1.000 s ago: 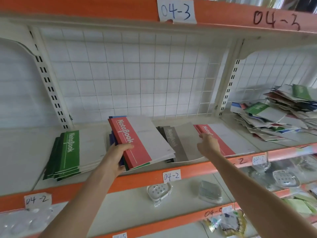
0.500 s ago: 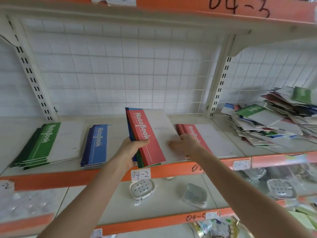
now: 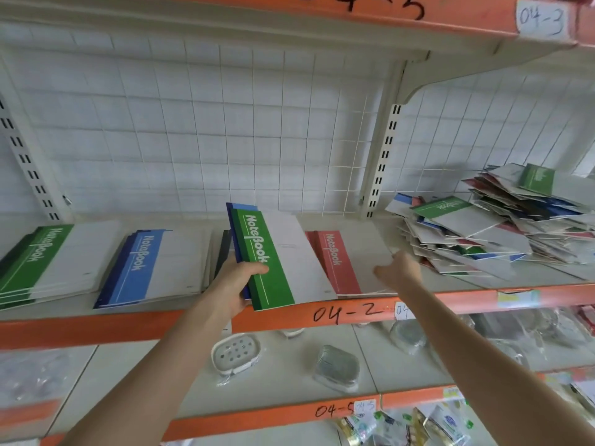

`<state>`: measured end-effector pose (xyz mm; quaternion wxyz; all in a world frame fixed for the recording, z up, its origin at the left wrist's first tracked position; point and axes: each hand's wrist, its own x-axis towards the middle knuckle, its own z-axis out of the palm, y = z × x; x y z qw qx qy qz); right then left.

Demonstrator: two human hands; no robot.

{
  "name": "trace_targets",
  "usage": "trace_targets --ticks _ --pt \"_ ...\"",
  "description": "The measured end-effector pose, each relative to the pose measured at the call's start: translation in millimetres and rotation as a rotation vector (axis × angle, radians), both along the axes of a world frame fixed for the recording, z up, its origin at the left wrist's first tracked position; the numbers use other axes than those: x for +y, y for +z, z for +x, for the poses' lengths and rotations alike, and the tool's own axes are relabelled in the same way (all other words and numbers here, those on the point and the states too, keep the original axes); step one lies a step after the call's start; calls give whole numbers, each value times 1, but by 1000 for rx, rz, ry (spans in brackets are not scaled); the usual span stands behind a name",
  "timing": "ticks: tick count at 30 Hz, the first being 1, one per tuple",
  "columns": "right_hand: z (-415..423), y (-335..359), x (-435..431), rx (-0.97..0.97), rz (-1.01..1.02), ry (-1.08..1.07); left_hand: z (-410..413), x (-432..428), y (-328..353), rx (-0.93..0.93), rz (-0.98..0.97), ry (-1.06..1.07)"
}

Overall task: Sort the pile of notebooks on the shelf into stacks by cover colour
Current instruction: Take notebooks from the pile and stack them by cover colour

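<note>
My left hand (image 3: 236, 284) grips a small bundle of notebooks (image 3: 273, 259) by its spine; a green cover is on top and blue covers show beneath. My right hand (image 3: 397, 272) hovers with loose fingers over the red stack (image 3: 338, 262), holding nothing. On the shelf lie a green stack (image 3: 48, 255) at far left, a blue stack (image 3: 141, 265) beside it, and a dark grey stack (image 3: 223, 252) mostly hidden behind the held bundle. The unsorted pile (image 3: 489, 226) of mixed covers sprawls at the right.
An orange shelf edge (image 3: 450, 297) marked 04-2 runs in front of the stacks. A white wire grid backs the shelf, with a slotted upright (image 3: 383, 162) between the stacks and the pile. Below, wrapped soap dishes (image 3: 236, 352) lie on the lower shelf.
The red notebook that topped the held bundle now lies on the red stack, leaving a green cover on top. My right hand has let go and drawn right. The camera has shifted right.
</note>
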<state>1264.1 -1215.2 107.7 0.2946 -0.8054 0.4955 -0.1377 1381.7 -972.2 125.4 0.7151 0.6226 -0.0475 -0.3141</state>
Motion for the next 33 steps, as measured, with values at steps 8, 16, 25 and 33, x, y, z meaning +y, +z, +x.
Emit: trace_targets --ticks 8,16,25,33 --pt "13 5 38 124 -309 213 -1 9 2 -48 -3 15" --pt "72 25 129 -108 381 468 10 56 5 -66 5 112" --pt "153 10 222 -268 401 497 44 159 4 88 -229 389" --pt "202 17 318 -296 791 628 92 274 -1 5 -126 466"
